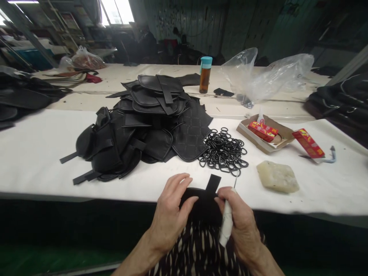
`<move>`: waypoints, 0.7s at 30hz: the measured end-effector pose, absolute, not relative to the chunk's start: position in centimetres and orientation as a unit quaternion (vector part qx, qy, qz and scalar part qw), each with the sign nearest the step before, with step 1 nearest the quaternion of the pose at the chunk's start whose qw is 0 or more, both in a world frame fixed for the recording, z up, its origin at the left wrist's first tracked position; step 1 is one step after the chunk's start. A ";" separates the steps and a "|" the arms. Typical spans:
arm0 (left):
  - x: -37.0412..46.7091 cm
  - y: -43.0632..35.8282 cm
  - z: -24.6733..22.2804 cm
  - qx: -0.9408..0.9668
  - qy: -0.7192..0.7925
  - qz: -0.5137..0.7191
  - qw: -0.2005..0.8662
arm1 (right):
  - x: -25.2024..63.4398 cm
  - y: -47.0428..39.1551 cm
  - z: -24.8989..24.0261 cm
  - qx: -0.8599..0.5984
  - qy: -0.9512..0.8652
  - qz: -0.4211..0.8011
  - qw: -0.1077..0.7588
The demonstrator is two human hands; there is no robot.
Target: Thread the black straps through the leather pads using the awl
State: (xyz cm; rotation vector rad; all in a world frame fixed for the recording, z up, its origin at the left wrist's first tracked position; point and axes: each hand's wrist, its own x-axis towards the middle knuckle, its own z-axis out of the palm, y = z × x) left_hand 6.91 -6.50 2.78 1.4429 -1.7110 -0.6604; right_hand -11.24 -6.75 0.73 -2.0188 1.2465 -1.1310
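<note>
At the bottom centre of the frame, the left hand [169, 212] presses curled fingers onto a flat black leather piece with a short strap tab [204, 201] at the white table's edge [43, 153], while the right hand [240, 218] grips a slim white tube-shaped tool [226, 224] against it, below a pile of black metal rings [222, 150].

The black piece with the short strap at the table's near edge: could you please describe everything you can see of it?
The black rounded leather-like piece with a short flat strap lies at the near edge of the white table, its strap pointing away from the person. It looks matte and soft. The left hand presses its fingers on its left side; the right hand, gripping a white tube-like tool, touches its right side. Its lower part merges with dark patterned cloth below.
</note>
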 end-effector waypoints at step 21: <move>4.4 -9.2 3.3 0.566 -0.729 -0.248 0.295 | -11.4 -15.3 1.4 -0.816 0.447 -0.364 0.041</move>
